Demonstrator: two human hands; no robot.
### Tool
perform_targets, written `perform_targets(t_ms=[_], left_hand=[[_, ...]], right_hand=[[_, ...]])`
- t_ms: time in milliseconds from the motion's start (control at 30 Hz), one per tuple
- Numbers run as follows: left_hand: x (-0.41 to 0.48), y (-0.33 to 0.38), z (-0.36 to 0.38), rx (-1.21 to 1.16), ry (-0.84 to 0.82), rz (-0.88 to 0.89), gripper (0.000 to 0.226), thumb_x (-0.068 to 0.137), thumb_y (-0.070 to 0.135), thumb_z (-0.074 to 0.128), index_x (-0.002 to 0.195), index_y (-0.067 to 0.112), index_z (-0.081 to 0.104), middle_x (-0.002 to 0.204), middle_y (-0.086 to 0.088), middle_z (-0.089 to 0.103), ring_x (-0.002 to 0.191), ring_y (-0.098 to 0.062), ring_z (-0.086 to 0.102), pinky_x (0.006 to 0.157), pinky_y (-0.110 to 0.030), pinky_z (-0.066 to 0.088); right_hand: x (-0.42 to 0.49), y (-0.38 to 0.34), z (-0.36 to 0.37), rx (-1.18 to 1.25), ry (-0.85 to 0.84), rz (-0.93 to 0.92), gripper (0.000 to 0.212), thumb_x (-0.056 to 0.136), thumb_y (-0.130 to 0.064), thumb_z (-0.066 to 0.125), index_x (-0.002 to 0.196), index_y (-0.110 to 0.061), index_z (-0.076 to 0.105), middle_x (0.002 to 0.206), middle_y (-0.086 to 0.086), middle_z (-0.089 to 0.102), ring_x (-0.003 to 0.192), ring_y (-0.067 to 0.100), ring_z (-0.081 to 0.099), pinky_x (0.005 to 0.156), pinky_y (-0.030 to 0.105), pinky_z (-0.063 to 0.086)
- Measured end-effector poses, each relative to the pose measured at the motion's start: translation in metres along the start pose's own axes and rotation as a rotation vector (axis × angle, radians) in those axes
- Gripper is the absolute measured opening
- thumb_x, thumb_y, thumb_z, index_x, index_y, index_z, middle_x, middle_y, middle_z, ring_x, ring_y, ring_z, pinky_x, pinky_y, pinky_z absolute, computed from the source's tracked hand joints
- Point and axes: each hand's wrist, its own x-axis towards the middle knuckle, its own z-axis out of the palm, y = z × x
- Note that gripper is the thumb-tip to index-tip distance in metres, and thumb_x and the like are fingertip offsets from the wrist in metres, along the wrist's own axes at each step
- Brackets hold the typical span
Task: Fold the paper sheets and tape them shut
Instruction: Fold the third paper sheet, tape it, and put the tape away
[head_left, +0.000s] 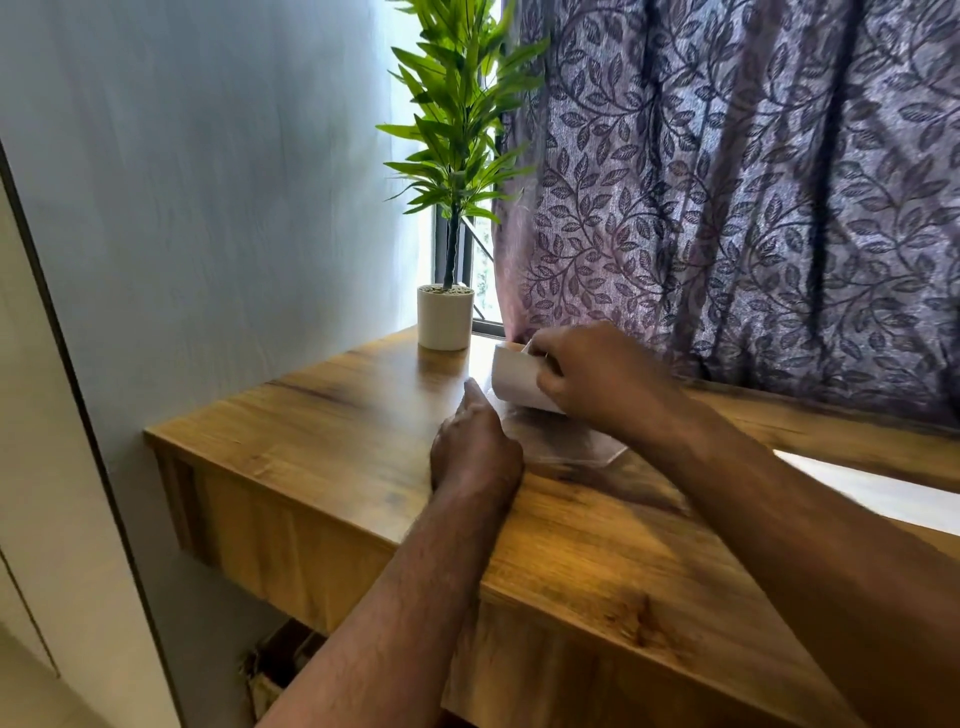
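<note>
My right hand (592, 376) grips a small white folded paper (514, 376) and holds it upright near the back of the wooden desk (332, 436). My left hand (475, 447) rests on the desk just in front of it, fingers curled, index finger pointing toward the paper; what is under its fingers is hidden. A clear plastic sheet or sleeve (566, 441) lies flat on the desk under and between both hands. Another white sheet (872, 491) lies on the desk at the right, partly behind my right forearm. No tape is visible.
A white pot with a green plant (445, 317) stands at the desk's back left corner by the window. A purple leaf-patterned curtain (753, 208) hangs along the back edge. The desk's left edge drops off beside a pale wall.
</note>
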Motion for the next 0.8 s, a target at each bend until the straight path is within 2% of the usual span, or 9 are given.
perform_targets(t_ms=[133, 233, 367, 433, 500, 567, 667, 733, 800], left_hand=[[0.0, -0.001, 0.003, 0.009, 0.022, 0.01, 0.078, 0.088, 0.014, 0.061, 0.156, 0.02, 0.024, 0.152, -0.005, 0.046, 0.134, -0.028, 0.048, 0.107, -0.042, 0.045], [0.002, -0.006, 0.004, 0.025, 0.018, 0.028, 0.065, 0.091, 0.019, 0.058, 0.152, 0.023, 0.035, 0.15, -0.005, 0.048, 0.133, -0.028, 0.048, 0.107, -0.045, 0.045], [0.005, -0.008, 0.005, 0.045, 0.02, 0.036, 0.062, 0.086, 0.018, 0.055, 0.147, 0.019, 0.042, 0.145, -0.01, 0.051, 0.13, -0.031, 0.048, 0.105, -0.045, 0.045], [0.003, -0.003, 0.001, 0.009, 0.117, 0.063, 0.059, 0.085, 0.015, 0.059, 0.143, 0.018, 0.047, 0.139, -0.011, 0.056, 0.127, -0.031, 0.05, 0.104, -0.044, 0.045], [-0.001, 0.01, -0.004, -0.077, 0.276, 0.217, 0.061, 0.076, 0.006, 0.063, 0.135, 0.019, 0.055, 0.132, -0.008, 0.062, 0.122, -0.029, 0.053, 0.102, -0.045, 0.045], [-0.005, 0.028, -0.009, -0.242, 0.333, 0.42, 0.067, 0.065, -0.006, 0.058, 0.127, 0.019, 0.061, 0.128, -0.003, 0.064, 0.12, -0.024, 0.053, 0.103, -0.044, 0.045], [-0.012, 0.068, -0.014, -0.571, 0.272, 0.467, 0.058, 0.067, -0.002, 0.049, 0.118, 0.018, 0.065, 0.12, 0.001, 0.068, 0.116, -0.019, 0.06, 0.1, -0.027, 0.045], [-0.02, 0.102, -0.012, -0.758, 0.173, 0.476, 0.042, 0.077, 0.011, 0.052, 0.115, 0.023, 0.065, 0.113, 0.003, 0.07, 0.107, -0.015, 0.064, 0.09, -0.027, 0.05], [-0.027, 0.137, -0.005, -0.828, 0.112, 0.531, 0.031, 0.082, 0.018, 0.059, 0.112, 0.025, 0.065, 0.109, 0.008, 0.071, 0.101, -0.01, 0.066, 0.087, -0.031, 0.054]], right_hand=[[0.001, 0.002, -0.043, 0.072, 0.217, -0.07, 0.027, 0.098, -0.021, 0.052, 0.116, -0.02, 0.073, 0.103, 0.008, 0.076, 0.089, 0.029, 0.07, 0.074, 0.032, 0.05], [-0.002, 0.006, -0.077, 0.136, 0.388, -0.107, 0.028, 0.095, -0.019, 0.054, 0.114, -0.015, 0.074, 0.105, 0.01, 0.077, 0.089, 0.029, 0.071, 0.079, 0.038, 0.056], [-0.013, 0.026, -0.115, 0.148, 0.559, -0.052, 0.029, 0.093, -0.009, 0.054, 0.116, -0.01, 0.073, 0.105, 0.013, 0.075, 0.09, 0.027, 0.068, 0.08, 0.036, 0.054], [-0.021, 0.036, -0.128, 0.137, 0.609, -0.029, 0.03, 0.094, -0.007, 0.054, 0.117, -0.006, 0.072, 0.108, 0.015, 0.074, 0.091, 0.025, 0.066, 0.081, 0.029, 0.049], [-0.031, 0.047, -0.139, 0.127, 0.639, -0.013, 0.029, 0.094, -0.007, 0.055, 0.117, -0.005, 0.072, 0.11, 0.016, 0.074, 0.093, 0.025, 0.066, 0.081, 0.026, 0.046], [-0.04, 0.058, -0.149, 0.114, 0.658, -0.001, 0.028, 0.093, -0.007, 0.056, 0.115, -0.004, 0.073, 0.109, 0.016, 0.075, 0.097, 0.03, 0.068, 0.081, 0.027, 0.047], [-0.053, 0.072, -0.165, 0.046, 0.687, -0.004, 0.029, 0.092, -0.008, 0.055, 0.115, -0.005, 0.073, 0.11, 0.016, 0.075, 0.098, 0.033, 0.068, 0.08, 0.026, 0.044], [-0.063, 0.083, -0.173, -0.023, 0.697, -0.014, 0.029, 0.093, -0.011, 0.053, 0.114, -0.008, 0.073, 0.107, 0.016, 0.075, 0.093, 0.035, 0.069, 0.077, 0.03, 0.049], [-0.074, 0.094, -0.18, -0.094, 0.668, -0.003, 0.029, 0.093, -0.017, 0.051, 0.114, -0.014, 0.072, 0.104, 0.014, 0.075, 0.089, 0.038, 0.069, 0.074, 0.04, 0.056]])
